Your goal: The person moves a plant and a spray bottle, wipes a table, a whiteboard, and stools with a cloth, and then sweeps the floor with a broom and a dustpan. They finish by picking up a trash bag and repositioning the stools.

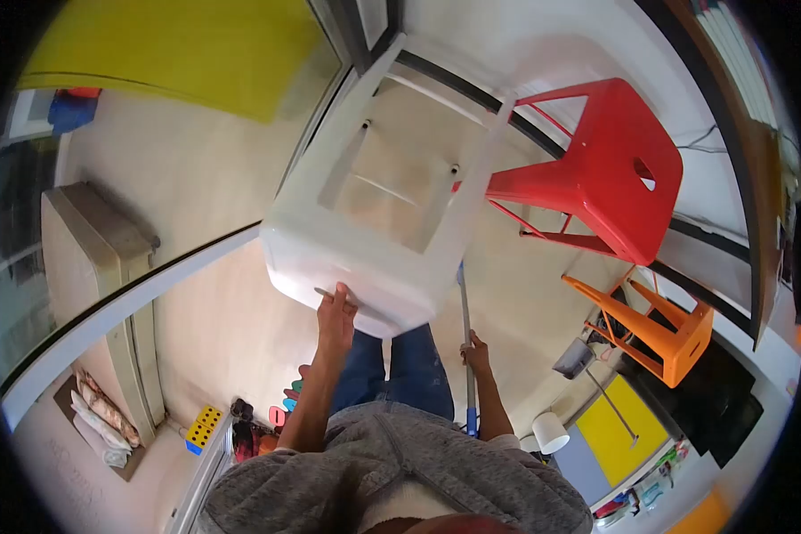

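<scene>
My left hand [336, 319] has its fingers hooked into the slot in the seat of a white stool [351, 254]. The stool is tipped, with its seat toward me and its legs pointing away. In my right hand [476, 352] is a grey pole [468, 387] with blue parts, held close beside my right leg. The far end of the pole is hidden behind the stool. To the right of the white stool is a red stool [627, 165], overlapping one of its legs in this view.
An orange stool [685, 343] is at the right, near a long-handled dustpan [572, 358]. A white container [550, 433] and a yellow panel [627, 436] are at the lower right. A glass partition's frame [196, 267] crosses the left side. A yellow dotted block [206, 425] lies lower left.
</scene>
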`<state>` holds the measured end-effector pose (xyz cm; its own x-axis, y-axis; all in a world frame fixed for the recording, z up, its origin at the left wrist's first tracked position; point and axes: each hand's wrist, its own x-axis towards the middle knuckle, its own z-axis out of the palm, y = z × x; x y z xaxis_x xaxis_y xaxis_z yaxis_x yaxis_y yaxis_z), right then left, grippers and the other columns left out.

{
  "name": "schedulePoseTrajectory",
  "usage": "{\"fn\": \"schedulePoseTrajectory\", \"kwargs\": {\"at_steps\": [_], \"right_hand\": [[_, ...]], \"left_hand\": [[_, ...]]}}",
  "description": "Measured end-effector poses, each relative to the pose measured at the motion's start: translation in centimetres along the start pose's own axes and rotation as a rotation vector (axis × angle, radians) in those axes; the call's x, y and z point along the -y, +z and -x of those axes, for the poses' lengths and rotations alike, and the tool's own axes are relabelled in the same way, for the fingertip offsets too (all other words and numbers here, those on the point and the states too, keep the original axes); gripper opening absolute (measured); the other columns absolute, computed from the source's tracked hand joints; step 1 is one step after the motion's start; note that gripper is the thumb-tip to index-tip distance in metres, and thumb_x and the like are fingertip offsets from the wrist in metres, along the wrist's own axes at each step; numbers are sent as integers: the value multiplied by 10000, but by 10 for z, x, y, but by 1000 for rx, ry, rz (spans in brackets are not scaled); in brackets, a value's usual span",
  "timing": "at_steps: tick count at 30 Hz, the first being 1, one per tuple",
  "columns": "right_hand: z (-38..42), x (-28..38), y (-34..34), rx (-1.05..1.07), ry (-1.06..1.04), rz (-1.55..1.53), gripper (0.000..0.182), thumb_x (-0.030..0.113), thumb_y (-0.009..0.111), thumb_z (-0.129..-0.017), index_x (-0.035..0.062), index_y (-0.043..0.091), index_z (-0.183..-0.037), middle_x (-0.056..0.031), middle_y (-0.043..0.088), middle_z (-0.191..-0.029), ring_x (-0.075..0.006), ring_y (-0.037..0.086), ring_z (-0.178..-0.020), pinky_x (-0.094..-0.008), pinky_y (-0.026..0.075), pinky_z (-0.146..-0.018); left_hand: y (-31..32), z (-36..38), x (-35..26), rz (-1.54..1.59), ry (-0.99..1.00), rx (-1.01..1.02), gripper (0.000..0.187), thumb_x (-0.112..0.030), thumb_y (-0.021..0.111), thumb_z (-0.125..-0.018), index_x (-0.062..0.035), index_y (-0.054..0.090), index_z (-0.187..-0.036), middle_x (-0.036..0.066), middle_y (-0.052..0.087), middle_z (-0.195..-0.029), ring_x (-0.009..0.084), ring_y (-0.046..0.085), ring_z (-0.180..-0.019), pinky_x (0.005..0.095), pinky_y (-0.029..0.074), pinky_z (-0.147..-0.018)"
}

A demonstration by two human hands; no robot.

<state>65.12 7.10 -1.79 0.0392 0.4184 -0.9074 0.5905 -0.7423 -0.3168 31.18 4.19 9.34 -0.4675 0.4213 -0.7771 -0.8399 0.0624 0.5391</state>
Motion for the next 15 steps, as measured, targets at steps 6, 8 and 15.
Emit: {"fn": "schedulePoseTrajectory", "kwargs": {"at_steps": [6,8,15], "right_hand": [[15,14,-10,-6,-53,24,576,19,486,-696,93,353,-1251,-24,506,-564,-88,457,-426,-225,384,-349],[30,15,-19,5,-23,-24,578,7,485,-699,107,353,-1252,-21,508,-564,-75,446,-423,-213,372,-343],[84,58,-41,207,-76,-169,584,-22,480,-732,149,325,-1268,-14,505,-593,-54,423,-430,-195,345,-325]], "left_hand": [[-47,40,5,60,-58,-45,322,-232,520,-827,-70,411,-1084,36,508,-1022,164,494,-952,347,392,-847],[-64,49,1,34,-43,-51,303,-223,534,-818,-80,420,-1060,29,529,-968,160,514,-914,345,406,-827],[-79,73,-15,28,-11,-65,287,-185,604,-769,-80,454,-991,19,557,-902,150,547,-838,319,438,-760]]}}
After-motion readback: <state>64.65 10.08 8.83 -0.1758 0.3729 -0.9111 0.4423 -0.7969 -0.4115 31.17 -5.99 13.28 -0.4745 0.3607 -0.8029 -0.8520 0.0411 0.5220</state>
